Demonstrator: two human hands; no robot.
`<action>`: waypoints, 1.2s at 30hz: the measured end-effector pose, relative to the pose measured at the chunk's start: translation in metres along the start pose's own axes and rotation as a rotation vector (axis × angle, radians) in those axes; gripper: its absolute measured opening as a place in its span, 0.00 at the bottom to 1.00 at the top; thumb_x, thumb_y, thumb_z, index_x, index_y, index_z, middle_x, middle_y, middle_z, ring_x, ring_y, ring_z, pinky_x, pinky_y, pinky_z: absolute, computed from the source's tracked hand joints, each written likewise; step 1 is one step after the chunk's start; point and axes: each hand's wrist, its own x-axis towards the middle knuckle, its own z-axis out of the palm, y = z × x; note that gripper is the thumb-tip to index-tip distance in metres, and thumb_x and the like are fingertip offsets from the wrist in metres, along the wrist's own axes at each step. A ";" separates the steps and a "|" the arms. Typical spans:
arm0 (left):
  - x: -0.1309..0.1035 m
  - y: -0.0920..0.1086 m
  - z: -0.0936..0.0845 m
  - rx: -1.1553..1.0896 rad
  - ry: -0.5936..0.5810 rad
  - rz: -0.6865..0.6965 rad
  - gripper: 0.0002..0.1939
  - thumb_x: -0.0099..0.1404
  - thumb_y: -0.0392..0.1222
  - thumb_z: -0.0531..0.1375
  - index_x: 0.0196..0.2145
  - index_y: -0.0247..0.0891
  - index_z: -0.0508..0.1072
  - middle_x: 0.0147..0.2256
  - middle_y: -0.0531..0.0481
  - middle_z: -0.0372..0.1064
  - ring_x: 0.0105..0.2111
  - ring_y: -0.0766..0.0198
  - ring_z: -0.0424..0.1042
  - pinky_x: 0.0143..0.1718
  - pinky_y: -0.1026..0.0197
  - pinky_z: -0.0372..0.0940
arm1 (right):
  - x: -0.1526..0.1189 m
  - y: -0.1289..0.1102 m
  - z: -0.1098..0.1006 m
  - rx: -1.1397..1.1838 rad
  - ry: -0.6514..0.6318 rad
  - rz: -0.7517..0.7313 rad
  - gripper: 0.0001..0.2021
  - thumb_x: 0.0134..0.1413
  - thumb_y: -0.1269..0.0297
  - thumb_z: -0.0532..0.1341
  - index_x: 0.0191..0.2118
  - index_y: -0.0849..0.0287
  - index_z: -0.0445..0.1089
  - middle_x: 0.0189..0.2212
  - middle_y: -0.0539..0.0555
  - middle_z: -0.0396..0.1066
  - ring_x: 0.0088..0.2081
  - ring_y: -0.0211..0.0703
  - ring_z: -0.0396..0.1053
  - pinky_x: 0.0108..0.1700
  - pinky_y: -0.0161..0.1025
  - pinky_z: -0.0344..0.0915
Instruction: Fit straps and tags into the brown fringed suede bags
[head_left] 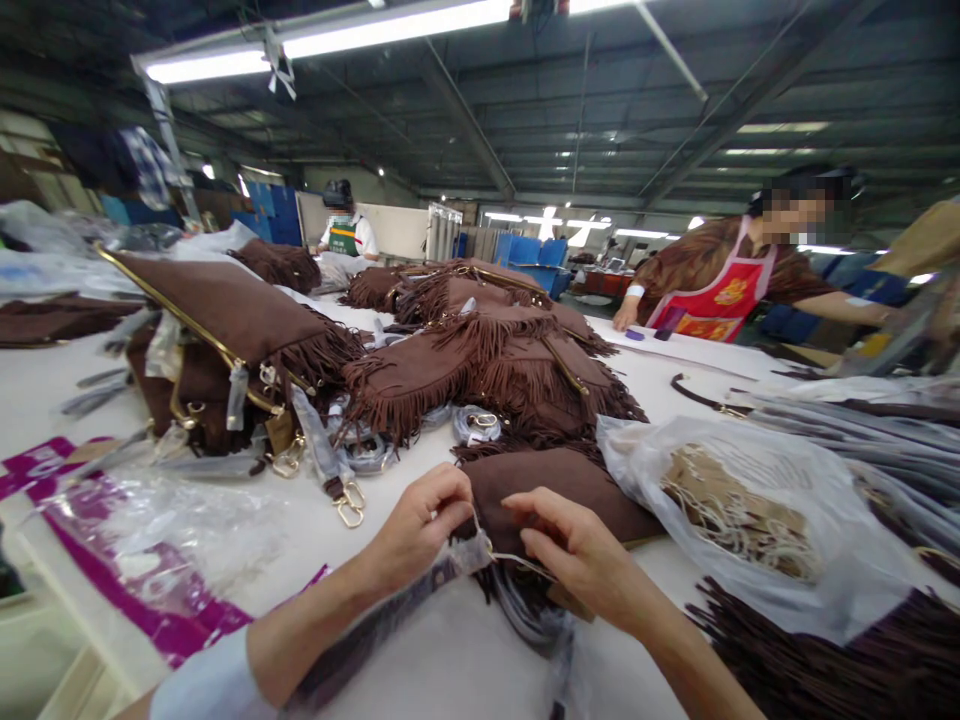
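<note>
My left hand point(420, 525) is closed in a pinch on a thin pale string point(513, 557), which runs through a small gold ring at a plastic-wrapped strap end point(471, 552). The string's other side stretches to my right hand point(581, 555), whose index finger and thumb are parted while its lower fingers, partly hidden, appear to keep hold of the string. Below that hand shows part of a brown hang tag point(574, 602). Behind both hands lies a dark brown bag point(559, 490), with a grey-wrapped coiled strap point(525, 610) in front of it.
Brown fringed bags point(465, 365) are heaped ahead, and more stand at left point(217, 310). A clear plastic bag point(630, 460) of stringed tags lies right, above dark fringe point(817, 660). Purple-edged plastic packaging point(172, 620) covers the left edge. A co-worker point(720, 280) leans over the far right.
</note>
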 end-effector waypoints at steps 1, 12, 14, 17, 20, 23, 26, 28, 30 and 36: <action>0.001 0.000 -0.001 -0.045 0.022 -0.020 0.09 0.65 0.37 0.55 0.26 0.37 0.64 0.30 0.51 0.61 0.33 0.63 0.62 0.37 0.62 0.58 | 0.000 0.001 -0.001 0.046 0.019 0.043 0.11 0.55 0.70 0.55 0.43 0.57 0.71 0.32 0.50 0.69 0.32 0.40 0.67 0.36 0.35 0.63; 0.004 0.009 0.006 -0.277 0.042 -0.160 0.08 0.61 0.40 0.59 0.26 0.35 0.66 0.27 0.53 0.59 0.28 0.67 0.59 0.30 0.65 0.55 | 0.007 -0.012 0.021 0.079 0.081 -0.003 0.05 0.55 0.67 0.60 0.30 0.56 0.73 0.28 0.48 0.71 0.32 0.39 0.68 0.37 0.34 0.61; 0.004 0.011 0.008 -0.307 0.035 -0.172 0.08 0.61 0.39 0.59 0.25 0.35 0.66 0.27 0.53 0.60 0.28 0.67 0.59 0.30 0.65 0.56 | 0.008 -0.013 0.022 0.061 0.088 -0.022 0.06 0.55 0.69 0.59 0.29 0.57 0.72 0.27 0.48 0.70 0.31 0.39 0.68 0.36 0.33 0.60; 0.004 0.014 0.010 -0.341 0.037 -0.178 0.08 0.59 0.38 0.60 0.25 0.35 0.67 0.26 0.54 0.60 0.27 0.68 0.60 0.30 0.65 0.56 | 0.008 -0.014 0.024 0.068 0.079 -0.033 0.07 0.55 0.69 0.59 0.28 0.57 0.71 0.27 0.47 0.69 0.31 0.39 0.67 0.35 0.34 0.59; 0.003 0.015 0.011 -0.398 0.030 -0.217 0.09 0.59 0.41 0.60 0.25 0.35 0.67 0.25 0.54 0.60 0.26 0.69 0.59 0.29 0.66 0.56 | 0.007 -0.015 0.024 0.089 0.077 -0.022 0.08 0.56 0.68 0.59 0.26 0.57 0.70 0.26 0.47 0.68 0.30 0.38 0.66 0.34 0.34 0.59; 0.001 0.010 0.013 -0.494 -0.015 -0.329 0.08 0.56 0.41 0.62 0.29 0.35 0.66 0.25 0.55 0.62 0.25 0.69 0.60 0.27 0.66 0.57 | 0.007 -0.011 0.023 0.194 0.100 0.047 0.09 0.56 0.63 0.60 0.27 0.58 0.71 0.25 0.47 0.68 0.30 0.39 0.65 0.34 0.34 0.59; -0.001 0.001 0.018 -0.466 -0.074 -0.405 0.09 0.50 0.36 0.62 0.30 0.34 0.68 0.26 0.54 0.65 0.26 0.68 0.63 0.28 0.66 0.59 | 0.008 -0.005 0.022 0.400 0.108 0.141 0.11 0.55 0.58 0.61 0.29 0.59 0.73 0.25 0.48 0.69 0.30 0.40 0.64 0.34 0.34 0.60; -0.002 -0.004 0.023 -0.398 -0.084 -0.411 0.06 0.49 0.35 0.61 0.29 0.33 0.70 0.26 0.53 0.65 0.26 0.67 0.64 0.27 0.66 0.59 | 0.009 -0.003 0.022 0.511 0.112 0.168 0.11 0.53 0.57 0.63 0.29 0.60 0.73 0.26 0.48 0.70 0.30 0.40 0.64 0.34 0.34 0.61; -0.002 -0.006 0.027 -0.343 -0.070 -0.381 0.04 0.50 0.35 0.59 0.27 0.33 0.71 0.25 0.53 0.64 0.26 0.67 0.63 0.27 0.66 0.59 | 0.010 -0.003 0.022 0.560 0.120 0.176 0.11 0.52 0.57 0.64 0.29 0.60 0.74 0.25 0.47 0.69 0.28 0.38 0.63 0.32 0.33 0.60; -0.002 -0.004 0.032 -0.329 -0.042 -0.355 0.04 0.51 0.37 0.59 0.22 0.34 0.70 0.22 0.55 0.62 0.22 0.69 0.62 0.23 0.67 0.57 | 0.012 -0.007 0.023 0.570 0.142 0.164 0.10 0.50 0.58 0.65 0.27 0.60 0.73 0.23 0.47 0.69 0.24 0.35 0.61 0.27 0.32 0.58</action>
